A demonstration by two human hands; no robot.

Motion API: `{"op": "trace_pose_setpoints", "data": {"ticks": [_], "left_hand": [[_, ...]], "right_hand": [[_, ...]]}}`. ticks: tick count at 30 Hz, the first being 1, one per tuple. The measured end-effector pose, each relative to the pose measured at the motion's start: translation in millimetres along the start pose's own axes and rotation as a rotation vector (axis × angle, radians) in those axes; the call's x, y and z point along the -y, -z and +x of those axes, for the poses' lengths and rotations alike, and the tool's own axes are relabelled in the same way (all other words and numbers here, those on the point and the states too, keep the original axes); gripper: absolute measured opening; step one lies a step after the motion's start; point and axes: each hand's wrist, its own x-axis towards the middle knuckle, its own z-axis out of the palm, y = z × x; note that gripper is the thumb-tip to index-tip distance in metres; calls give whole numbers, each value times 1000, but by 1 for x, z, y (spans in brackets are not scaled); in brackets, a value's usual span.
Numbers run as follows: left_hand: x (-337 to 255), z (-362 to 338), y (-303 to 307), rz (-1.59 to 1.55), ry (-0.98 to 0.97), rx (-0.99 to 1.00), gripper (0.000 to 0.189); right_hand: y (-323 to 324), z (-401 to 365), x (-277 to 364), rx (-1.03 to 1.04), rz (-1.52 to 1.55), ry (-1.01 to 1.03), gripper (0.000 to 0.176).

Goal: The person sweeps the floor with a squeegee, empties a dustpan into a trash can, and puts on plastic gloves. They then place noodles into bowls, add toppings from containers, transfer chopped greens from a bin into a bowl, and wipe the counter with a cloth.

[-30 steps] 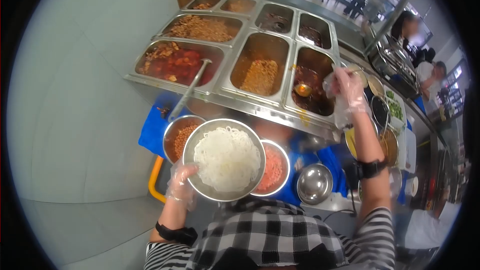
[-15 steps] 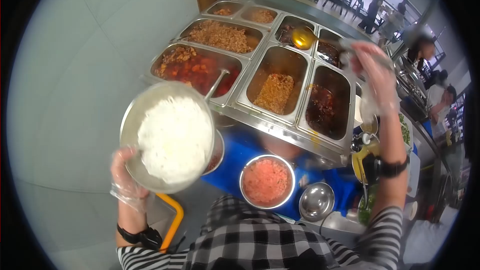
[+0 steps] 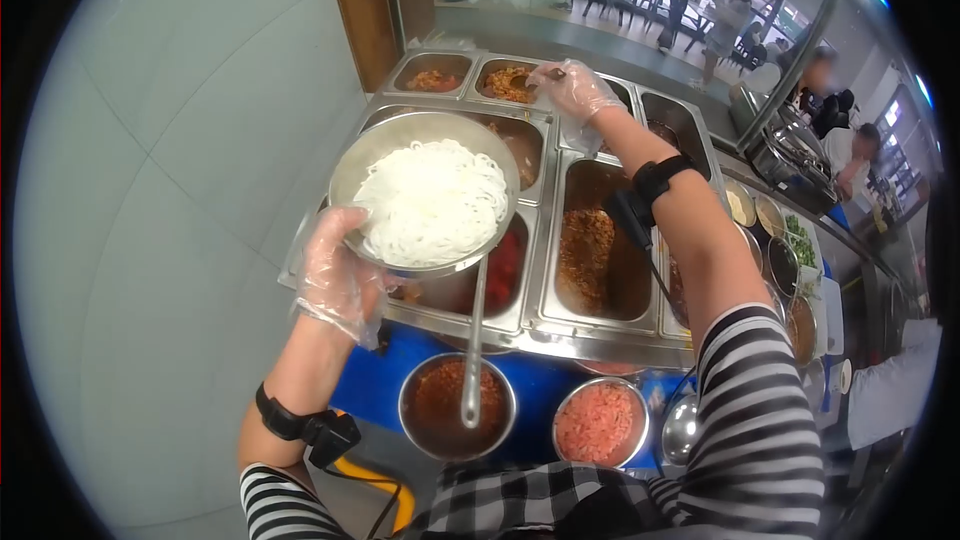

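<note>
My left hand, in a clear plastic glove, grips the near left side of a metal bowl, its thumb over the rim. White noodles fill this bowl, which is held above the left food pans. At the back, my gloved right hand is closed around a ladle handle. The ladle dips into a small pan of chopped orange-brown food; its bowl is mostly hidden. Another ladle's long handle sticks out from a pan beneath the noodle bowl.
Steel pans, including one of brown mince, fill the counter. Nearer me stand a bowl of dark red sauce and a bowl of pink chopped food. Small topping containers line the right. A wall rises at left; people sit and stand beyond the glass.
My right hand has carried the ladle left and back, down into the small rear pan. The noodle bowl has moved forward and right, over the pans. The view has shifted as well.
</note>
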Motion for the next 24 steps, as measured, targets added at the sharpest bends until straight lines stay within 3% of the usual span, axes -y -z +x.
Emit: {"op": "trace_pose_setpoints", "data": {"ticks": [5,11,14,18,20,24], "left_hand": [[-9,25,3,-8,54,19,59],[-10,52,8,-3,72,43,57],[-8,63,6,2,82,38,57],[-4,75,-6,-21,107,42,57],[-2,80,-11,-22,119,55,63],[1,87,-15,0,111,75,63]], "right_hand": [[4,3,9,84,370,-311,50],[-1,12,-52,-301,913,-597,49],[1,0,-58,-349,1126,-583,47],[7,4,-50,-383,1078,-594,47],[4,11,-48,-383,899,-449,45],[19,5,-12,-304,808,-398,45]]}}
